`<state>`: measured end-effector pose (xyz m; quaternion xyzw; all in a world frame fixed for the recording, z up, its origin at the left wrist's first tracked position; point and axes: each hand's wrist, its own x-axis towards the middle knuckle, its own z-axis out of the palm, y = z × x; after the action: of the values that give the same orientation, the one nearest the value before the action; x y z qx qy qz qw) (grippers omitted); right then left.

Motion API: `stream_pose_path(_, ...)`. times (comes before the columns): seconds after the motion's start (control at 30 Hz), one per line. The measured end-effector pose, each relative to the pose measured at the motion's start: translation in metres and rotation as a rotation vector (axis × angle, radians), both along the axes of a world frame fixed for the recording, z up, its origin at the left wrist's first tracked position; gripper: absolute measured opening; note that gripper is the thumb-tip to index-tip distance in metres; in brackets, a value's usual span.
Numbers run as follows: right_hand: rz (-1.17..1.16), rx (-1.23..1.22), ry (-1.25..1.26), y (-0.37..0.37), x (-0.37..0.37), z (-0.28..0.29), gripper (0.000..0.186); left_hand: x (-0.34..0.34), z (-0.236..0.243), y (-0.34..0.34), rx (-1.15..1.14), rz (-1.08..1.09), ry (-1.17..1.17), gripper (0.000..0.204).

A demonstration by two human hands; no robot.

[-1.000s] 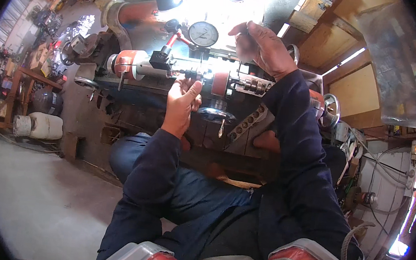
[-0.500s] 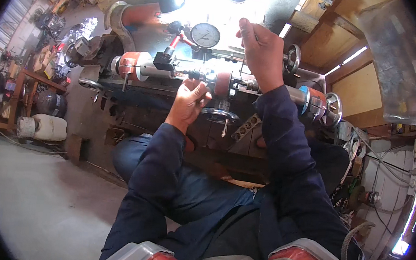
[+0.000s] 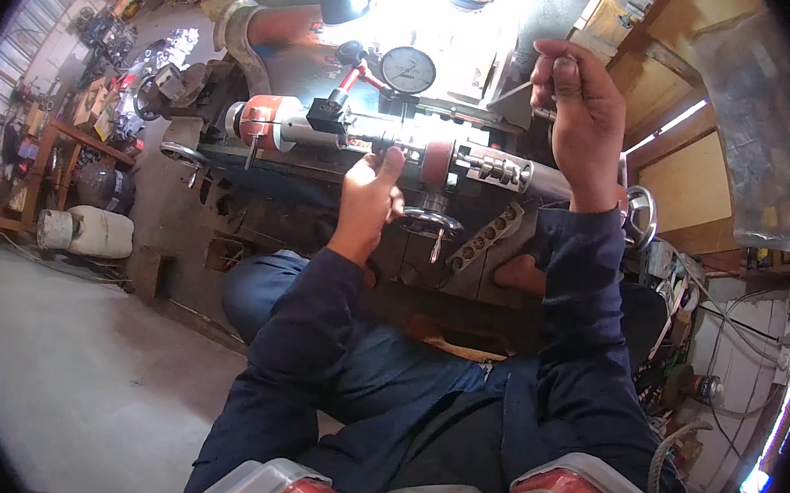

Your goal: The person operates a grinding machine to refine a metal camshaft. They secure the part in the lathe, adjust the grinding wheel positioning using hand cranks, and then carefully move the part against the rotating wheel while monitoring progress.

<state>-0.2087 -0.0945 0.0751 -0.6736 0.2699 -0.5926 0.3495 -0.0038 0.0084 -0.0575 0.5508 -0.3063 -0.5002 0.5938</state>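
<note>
L hand point(image 3: 370, 194) half-curled at shaft point(image 3: 365, 135), R hand point(image 3: 585, 124) pinching thin rod point(image 3: 513, 93)

A workshop: a machine point(image 3: 270, 123) with handwheels point(image 3: 431, 219) and a dial gauge point(image 3: 408, 69) at upper centre, jumbled parts point(image 3: 101, 113) at upper left.

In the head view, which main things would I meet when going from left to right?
White canister, red-orange collar, black block, dial gauge, socket strip, right hand, rightmost handwheel, hanging plastic sheet.

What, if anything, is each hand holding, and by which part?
Right hand: apparently a thin rod, by one end. Left hand: at the metal shaft; any grip is unclear.
</note>
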Motion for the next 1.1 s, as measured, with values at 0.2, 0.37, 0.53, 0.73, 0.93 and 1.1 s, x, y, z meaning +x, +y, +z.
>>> stream_pose_path(0.2, -0.049, 0.018, 0.104, 0.007, -0.007, -0.004, 0.023, 0.024, 0.012, 0.010, -0.014, -0.201, 0.337, 0.076)
stream_pose_path(0.37, -0.057, 0.049, 0.235, 0.003, -0.005, -0.011, 0.021, 0.028, 0.005, 0.018, 0.009, -0.195, 0.646, 0.052)
stream_pose_path(0.53, -0.047, 0.016, 0.192, -0.009, -0.002, -0.023, 0.019, 0.027, -0.009, 0.011, 0.053, -0.212, 0.618, 0.037)
stream_pose_path(0.73, -0.025, -0.068, 0.306, -0.008, 0.006, -0.023, 0.020, 0.014, -0.008, -0.004, 0.016, -0.226, 0.292, 0.024)
stream_pose_path(0.93, 0.011, -0.043, 0.306, -0.007, 0.007, -0.028, 0.024, 0.007, 0.003, -0.004, 0.042, -0.224, 0.189, 0.027)
stream_pose_path(1.1, 0.035, -0.112, 0.381, -0.005, 0.008, -0.027, 0.019, 0.007, -0.006, -0.004, 0.017, -0.214, 0.209, 0.029)
